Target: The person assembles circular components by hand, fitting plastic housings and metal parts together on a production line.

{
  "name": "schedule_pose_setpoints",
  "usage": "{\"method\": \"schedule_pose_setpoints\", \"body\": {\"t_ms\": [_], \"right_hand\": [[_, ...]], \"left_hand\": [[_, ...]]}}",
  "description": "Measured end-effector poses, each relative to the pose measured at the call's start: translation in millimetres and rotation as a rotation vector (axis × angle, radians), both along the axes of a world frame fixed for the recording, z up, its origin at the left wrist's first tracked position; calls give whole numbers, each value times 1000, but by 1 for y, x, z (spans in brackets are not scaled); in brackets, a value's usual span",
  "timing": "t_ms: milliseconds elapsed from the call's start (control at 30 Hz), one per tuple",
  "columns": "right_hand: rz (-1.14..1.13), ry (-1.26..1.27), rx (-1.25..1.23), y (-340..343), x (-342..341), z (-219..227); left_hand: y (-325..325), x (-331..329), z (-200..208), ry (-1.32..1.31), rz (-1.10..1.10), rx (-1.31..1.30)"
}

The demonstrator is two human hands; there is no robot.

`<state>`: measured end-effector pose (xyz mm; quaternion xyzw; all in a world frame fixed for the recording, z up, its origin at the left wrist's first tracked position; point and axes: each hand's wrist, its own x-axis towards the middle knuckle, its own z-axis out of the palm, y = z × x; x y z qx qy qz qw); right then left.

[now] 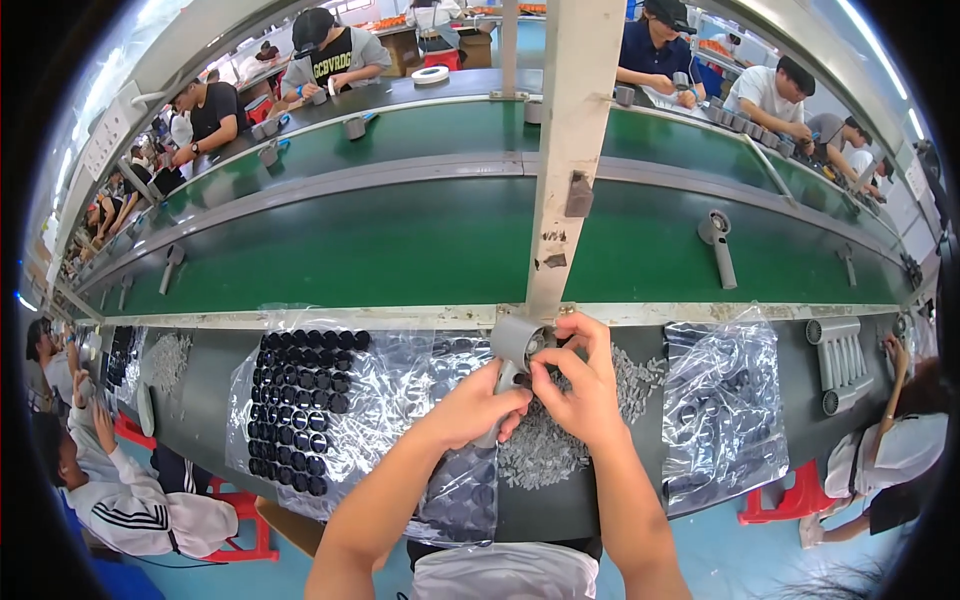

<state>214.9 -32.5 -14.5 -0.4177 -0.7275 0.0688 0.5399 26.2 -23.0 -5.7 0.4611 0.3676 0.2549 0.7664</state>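
Observation:
A grey handheld fan body (518, 338) is held up at the table's far edge, its round open head facing right. My left hand (478, 405) is closed around its handle, which slants down toward me. At the head's opening, the thumb and fingertips of my right hand (582, 385) are pinched together; whatever lies between them is too small to make out. Beneath both hands spreads a heap of small translucent grey plastic parts (545, 458). To the left, rows of black round caps (300, 405) lie on clear plastic sheeting (375, 440).
A metal post (570, 190) rises just beyond my hands. Behind it runs a green conveyor belt (400, 245) carrying another grey fan body (718, 245). On the right lie a clear plastic bag (725, 420) and several grey fan bodies (842, 365). Co-workers sit on both sides and opposite.

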Motion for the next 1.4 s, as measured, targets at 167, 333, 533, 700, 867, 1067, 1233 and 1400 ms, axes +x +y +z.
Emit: {"method": "schedule_pose_setpoints", "body": {"t_ms": [167, 333, 533, 700, 867, 1067, 1233, 1400], "right_hand": [[-17, -30, -4, 0, -3, -5], [54, -139, -92, -8, -12, 12], [-104, -163, -65, -13, -20, 19], [-147, -114, 104, -9, -58, 62], [397, -396, -123, 37, -156, 72], [372, -762, -256, 87, -207, 44], [334, -867, -191, 111, -205, 22], [713, 463, -991, 120, -176, 72]], "left_hand": [[1, -2, -2, -32, 19, -30], [3, -4, 2, -106, 110, -69], [14, -13, -6, -212, -5, -130], [34, -18, -25, -416, -147, -324], [31, -25, -70, -568, 45, 63], [28, -32, -15, -422, -116, -321], [31, -22, -15, -463, -90, -376], [38, -25, -33, -691, -274, -419]]}}
